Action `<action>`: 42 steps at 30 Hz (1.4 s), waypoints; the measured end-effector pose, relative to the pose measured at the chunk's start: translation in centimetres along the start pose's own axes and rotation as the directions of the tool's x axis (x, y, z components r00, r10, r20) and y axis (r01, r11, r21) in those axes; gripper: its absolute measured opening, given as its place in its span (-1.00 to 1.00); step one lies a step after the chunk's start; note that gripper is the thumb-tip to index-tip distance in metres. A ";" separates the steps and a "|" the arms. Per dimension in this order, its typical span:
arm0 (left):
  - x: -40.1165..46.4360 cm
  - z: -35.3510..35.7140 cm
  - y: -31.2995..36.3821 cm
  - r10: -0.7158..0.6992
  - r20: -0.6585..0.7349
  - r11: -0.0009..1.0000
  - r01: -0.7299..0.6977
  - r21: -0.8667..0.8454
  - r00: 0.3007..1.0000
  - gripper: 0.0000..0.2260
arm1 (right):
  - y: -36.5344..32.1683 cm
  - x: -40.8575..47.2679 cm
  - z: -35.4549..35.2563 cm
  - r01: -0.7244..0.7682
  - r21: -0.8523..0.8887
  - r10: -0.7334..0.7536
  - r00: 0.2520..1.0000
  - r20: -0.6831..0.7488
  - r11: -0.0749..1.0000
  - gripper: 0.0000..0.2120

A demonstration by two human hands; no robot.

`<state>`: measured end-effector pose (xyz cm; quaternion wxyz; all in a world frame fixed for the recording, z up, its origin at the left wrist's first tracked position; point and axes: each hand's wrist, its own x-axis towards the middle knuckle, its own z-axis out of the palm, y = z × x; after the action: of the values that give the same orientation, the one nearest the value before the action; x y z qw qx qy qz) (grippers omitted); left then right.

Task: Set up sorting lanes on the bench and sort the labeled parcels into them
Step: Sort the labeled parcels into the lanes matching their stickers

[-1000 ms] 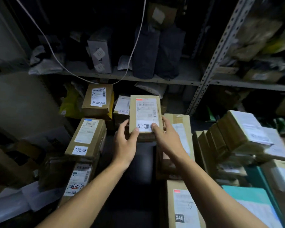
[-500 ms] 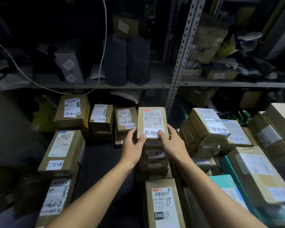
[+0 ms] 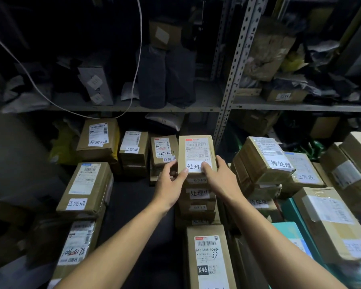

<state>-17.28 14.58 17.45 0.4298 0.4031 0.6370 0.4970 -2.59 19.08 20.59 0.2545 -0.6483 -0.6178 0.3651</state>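
At mid-bench, both hands had the top box (image 3: 196, 154) by its near end: left hand (image 3: 168, 184) w/ thumb on the label's near-left corner and fingers curled under the left side, right hand (image 3: 220, 178) w/ thumb on the near-right corner, fingers wrapped round the right side. Firm two-handed hold, nothing else in either hand.

That box, tagged 处理中 (last char hidden by a thumb), sat level on a stack (image 3: 198, 197) of boxes w/ at least one matching 处理中 tag. Can't tell if it was fully resting or a hair above.

Step, as I read it: placing a sorted parcel onto its lane. Next move prob. calls for squaring its edges to the stack, then letting go w/o nudging the pile, which looked tall and narrow.

Count of readable tags: 处理中 x2; 已完成 x4 (left box (image 3: 86, 188), back box (image 3: 133, 151), two at right, one blurred); 待处理 x2 clear (back one (image 3: 164, 151), tilted right one (image 3: 265, 159)) plus a likely third, part hidden, lower right; 异常件 x1 (image 3: 98, 138) at back-left. Near edge: X46 box (image 3: 208, 259), lane tag not seen.
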 end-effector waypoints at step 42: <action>4.4 -34.3 -17.0 -0.327 -0.357 0.930 0.365 0.043 0.875 -0.48 | -6.8 0.0 35.8 -0.197 -0.003 0.168 0.828 0.534 0.980 -0.26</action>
<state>-52.61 5.76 4.81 0.3713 0.2124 0.7902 0.4389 -34.93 15.44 4.30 0.0542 -0.5708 -0.5895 0.5689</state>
